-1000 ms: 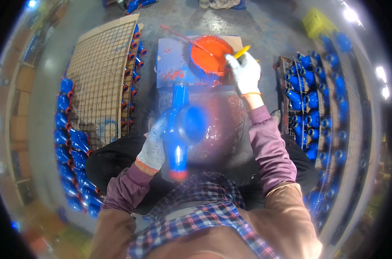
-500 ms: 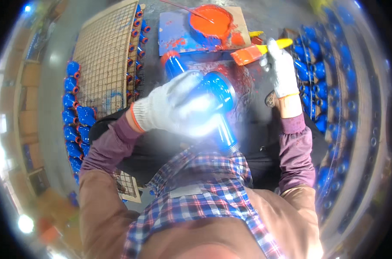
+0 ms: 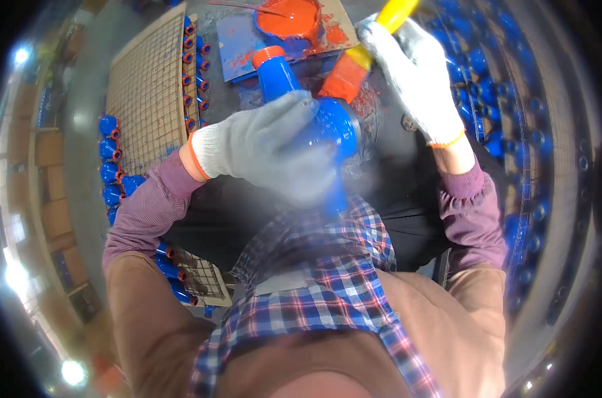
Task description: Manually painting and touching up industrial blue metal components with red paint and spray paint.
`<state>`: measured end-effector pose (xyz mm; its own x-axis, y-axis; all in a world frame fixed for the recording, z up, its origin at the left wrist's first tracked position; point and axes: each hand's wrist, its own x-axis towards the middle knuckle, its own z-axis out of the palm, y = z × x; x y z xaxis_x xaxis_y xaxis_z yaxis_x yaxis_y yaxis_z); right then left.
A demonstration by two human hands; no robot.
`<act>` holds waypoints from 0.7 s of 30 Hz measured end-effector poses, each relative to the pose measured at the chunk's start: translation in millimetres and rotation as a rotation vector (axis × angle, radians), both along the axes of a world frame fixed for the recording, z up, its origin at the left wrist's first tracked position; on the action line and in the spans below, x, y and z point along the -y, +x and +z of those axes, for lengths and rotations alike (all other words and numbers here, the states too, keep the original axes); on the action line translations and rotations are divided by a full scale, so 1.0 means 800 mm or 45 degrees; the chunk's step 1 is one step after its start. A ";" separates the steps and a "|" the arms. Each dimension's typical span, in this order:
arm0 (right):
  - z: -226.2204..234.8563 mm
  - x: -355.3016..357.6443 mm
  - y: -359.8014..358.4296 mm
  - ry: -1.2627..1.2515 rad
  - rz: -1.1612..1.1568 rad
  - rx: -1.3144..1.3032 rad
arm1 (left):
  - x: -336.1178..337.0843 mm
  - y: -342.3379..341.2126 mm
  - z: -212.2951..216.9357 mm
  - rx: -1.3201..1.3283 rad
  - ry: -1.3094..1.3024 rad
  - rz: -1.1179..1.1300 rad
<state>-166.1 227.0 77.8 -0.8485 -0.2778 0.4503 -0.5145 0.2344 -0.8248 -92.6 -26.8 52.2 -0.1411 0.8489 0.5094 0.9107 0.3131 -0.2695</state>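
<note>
Hands: left (image 3: 267, 149) grips blue fitting (image 3: 314, 113), right (image 3: 413, 73) seemingly brushing (image 3: 354, 66).

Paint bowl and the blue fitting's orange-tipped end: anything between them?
In the head view nothing lies between them: the orange paint bowl and the blue fitting are parted only by a paint-smeared strip of the blue board.

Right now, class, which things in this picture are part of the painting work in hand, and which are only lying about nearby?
In use:
- left hand gripping the blue pipe fitting
- right hand holding the yellow-handled brush, bristles at the fitting
- bowl of orange paint

Lying about:
- wire rack
- rows of blue fittings on the left
- blue fittings on the right
</note>
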 end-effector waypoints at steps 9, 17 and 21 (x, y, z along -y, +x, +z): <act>-0.020 -0.011 0.067 -0.180 -0.213 -0.359 | -0.017 0.021 -0.019 0.448 0.564 0.393; -0.059 -0.028 0.096 0.084 -0.187 -0.452 | -0.078 0.041 -0.034 1.754 2.003 0.643; -0.080 -0.039 0.096 0.246 -0.150 -0.527 | -0.071 0.024 -0.028 2.487 2.397 0.351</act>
